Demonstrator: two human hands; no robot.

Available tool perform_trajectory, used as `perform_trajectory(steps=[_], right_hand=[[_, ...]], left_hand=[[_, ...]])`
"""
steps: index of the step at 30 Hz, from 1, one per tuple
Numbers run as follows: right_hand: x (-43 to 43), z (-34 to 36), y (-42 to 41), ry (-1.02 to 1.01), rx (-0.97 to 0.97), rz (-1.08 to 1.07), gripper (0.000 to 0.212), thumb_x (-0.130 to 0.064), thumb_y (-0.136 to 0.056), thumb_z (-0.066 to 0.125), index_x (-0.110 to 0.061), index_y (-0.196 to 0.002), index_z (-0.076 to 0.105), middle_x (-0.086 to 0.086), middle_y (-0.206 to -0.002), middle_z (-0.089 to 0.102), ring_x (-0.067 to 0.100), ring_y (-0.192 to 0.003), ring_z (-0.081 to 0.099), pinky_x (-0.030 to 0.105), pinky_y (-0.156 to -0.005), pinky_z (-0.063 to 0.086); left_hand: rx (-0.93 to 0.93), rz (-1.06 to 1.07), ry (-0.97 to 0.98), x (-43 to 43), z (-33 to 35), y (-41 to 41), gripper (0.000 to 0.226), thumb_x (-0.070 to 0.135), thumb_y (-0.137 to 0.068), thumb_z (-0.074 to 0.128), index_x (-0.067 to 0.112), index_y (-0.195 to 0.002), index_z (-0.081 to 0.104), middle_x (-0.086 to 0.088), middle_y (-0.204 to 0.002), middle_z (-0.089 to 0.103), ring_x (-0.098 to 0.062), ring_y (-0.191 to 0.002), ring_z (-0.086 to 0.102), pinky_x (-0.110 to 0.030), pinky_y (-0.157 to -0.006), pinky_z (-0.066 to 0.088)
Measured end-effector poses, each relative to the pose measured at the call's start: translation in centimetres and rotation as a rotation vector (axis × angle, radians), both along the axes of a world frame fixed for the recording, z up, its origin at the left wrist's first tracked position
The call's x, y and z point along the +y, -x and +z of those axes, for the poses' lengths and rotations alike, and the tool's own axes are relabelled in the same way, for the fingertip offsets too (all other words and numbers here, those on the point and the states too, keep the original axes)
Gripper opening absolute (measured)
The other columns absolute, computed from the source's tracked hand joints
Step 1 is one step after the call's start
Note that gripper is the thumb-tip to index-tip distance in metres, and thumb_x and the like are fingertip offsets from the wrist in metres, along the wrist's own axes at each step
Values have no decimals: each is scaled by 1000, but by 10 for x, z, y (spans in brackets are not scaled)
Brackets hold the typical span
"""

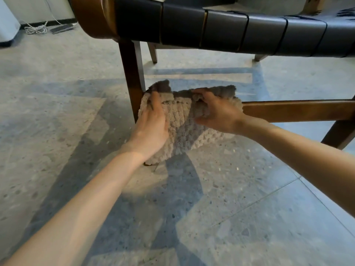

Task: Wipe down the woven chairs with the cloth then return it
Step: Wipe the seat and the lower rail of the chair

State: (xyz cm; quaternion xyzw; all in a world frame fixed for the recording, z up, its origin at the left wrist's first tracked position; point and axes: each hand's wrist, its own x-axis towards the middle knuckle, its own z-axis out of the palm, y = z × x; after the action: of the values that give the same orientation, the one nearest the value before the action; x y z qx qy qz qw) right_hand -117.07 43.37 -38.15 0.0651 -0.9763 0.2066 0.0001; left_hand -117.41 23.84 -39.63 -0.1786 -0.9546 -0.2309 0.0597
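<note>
A woven chair fills the top of the view, with dark straps wrapped over a brown wooden frame. Its front leg drops to the floor, and a wooden crossbar runs off to the right. A fluffy beige cloth hangs where the leg and crossbar meet. My left hand holds the cloth's left side against the lower part of the leg. My right hand grips the cloth's top right edge, over the crossbar's left end. The foot of the leg is hidden behind the cloth.
The floor is pale speckled stone with shadows across it. Two more chair legs stand farther back. White cables and a flat dark device lie by the wall at far left. Another leg slants at right.
</note>
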Motion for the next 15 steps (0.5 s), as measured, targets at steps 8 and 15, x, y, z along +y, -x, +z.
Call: perform_trajectory(steps=[8,15], right_hand=[[14,-26,19,-478,305,242,88,-56,-81,64,-21,-149,19,11,-131,54,32,-110,56,42,-88,45],[46,-30,14,-578,425,269,82,-62,-78,65,-10,-138,45,14,-106,62,34,-90,63,40,-68,50]], left_hand=[[202,5,618,15,-12,25,94,32,-89,62,8,-149,-8,-17,-147,30,-31,-134,30,-35,-111,19],[214,-77,700,29,-16,32,79,52,-88,51,11,-145,15,-18,-127,38,-33,-116,36,-42,-98,23]])
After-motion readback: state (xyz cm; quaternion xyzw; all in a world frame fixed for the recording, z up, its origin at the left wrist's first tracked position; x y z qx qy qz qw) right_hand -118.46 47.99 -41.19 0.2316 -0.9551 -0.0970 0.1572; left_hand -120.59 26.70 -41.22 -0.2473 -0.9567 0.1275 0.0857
